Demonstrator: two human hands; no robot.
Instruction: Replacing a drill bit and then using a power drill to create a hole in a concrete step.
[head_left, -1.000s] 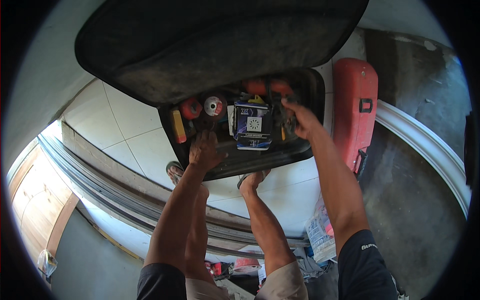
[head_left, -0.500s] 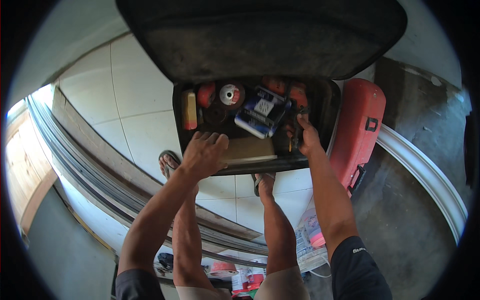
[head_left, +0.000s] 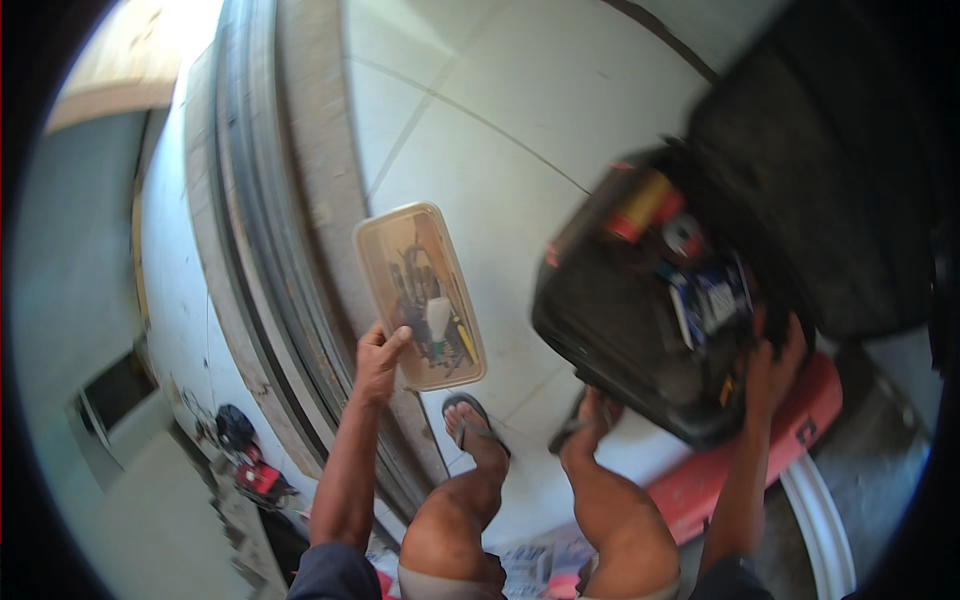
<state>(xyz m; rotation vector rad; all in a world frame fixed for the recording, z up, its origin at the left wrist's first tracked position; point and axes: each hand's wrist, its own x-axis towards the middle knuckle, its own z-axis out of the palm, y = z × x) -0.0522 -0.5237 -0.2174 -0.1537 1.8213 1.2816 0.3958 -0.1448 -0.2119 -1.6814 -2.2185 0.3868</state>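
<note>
My left hand (head_left: 378,365) grips the near left edge of a rectangular plastic box (head_left: 410,290), whose see-through lid shows small tools and a yellow-handled item. It is held left of an open black case (head_left: 620,345). Inside the case lie a red-and-yellow item (head_left: 640,208), a silver-and-red round can (head_left: 682,238) and a blue-and-white packet (head_left: 715,298). My right hand (head_left: 772,365) is curled at the case's right end on something blurred, dark and orange that I cannot make out.
Beyond the case stands its raised lid (head_left: 830,170). A long red hard case (head_left: 808,418) lies beside it at right. Long metal bars (head_left: 260,260) and a plank (head_left: 318,160) lie along the left on white floor tiles (head_left: 500,110). A red-and-black item (head_left: 258,475) sits lower left.
My view has swung round, so the case appears rotated and farther right. My left hand has come out of the case to the left, now holding the plastic box. My right hand remains in the case.
</note>
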